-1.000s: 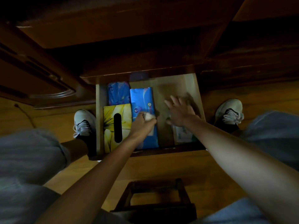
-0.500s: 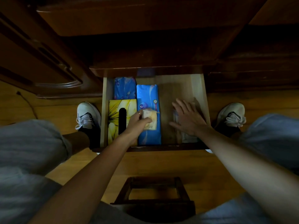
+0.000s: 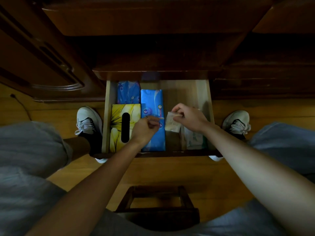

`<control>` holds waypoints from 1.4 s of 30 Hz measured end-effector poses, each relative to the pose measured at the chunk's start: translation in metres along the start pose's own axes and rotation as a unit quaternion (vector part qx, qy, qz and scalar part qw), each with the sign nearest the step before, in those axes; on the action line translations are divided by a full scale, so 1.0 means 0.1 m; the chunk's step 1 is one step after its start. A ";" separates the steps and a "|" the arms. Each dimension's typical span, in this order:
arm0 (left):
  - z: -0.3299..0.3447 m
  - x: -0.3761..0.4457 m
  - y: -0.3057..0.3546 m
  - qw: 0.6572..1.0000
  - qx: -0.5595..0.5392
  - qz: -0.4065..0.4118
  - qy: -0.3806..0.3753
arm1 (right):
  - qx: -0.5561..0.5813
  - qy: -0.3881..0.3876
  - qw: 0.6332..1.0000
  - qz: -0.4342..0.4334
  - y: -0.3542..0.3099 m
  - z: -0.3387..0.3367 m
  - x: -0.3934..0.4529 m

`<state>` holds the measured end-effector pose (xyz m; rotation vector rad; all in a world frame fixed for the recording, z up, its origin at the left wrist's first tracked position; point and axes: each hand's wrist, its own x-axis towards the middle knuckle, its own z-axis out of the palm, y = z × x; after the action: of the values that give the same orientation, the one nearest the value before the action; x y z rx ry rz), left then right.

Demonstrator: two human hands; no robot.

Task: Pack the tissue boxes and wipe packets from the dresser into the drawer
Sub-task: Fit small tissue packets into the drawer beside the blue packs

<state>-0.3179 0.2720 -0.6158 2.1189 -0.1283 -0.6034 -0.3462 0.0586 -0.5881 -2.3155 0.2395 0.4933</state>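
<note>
Pinching small pale wipe packet (image 3: 172,123) w/ right hand (image 3: 189,117), over open light-wood drawer (image 3: 202,92). Left hand (image 3: 144,129) curled loosely, holding nothing, above long blue tissue pack (image 3: 151,101). Yellow flower-print tissue box (image 3: 119,120) at drawer's left; white-green packet (image 3: 194,139) at right.
</note>
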 end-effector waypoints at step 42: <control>-0.16 -0.11 -0.13 0.958 0.263 0.084 -0.074 | -0.443 -0.021 0.896 -0.011 0.04 0.34 -0.12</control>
<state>-0.3222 0.2950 -0.6142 2.5344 -0.6042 -0.6785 -0.3681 0.0798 -0.6075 -3.1797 -0.0611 0.7484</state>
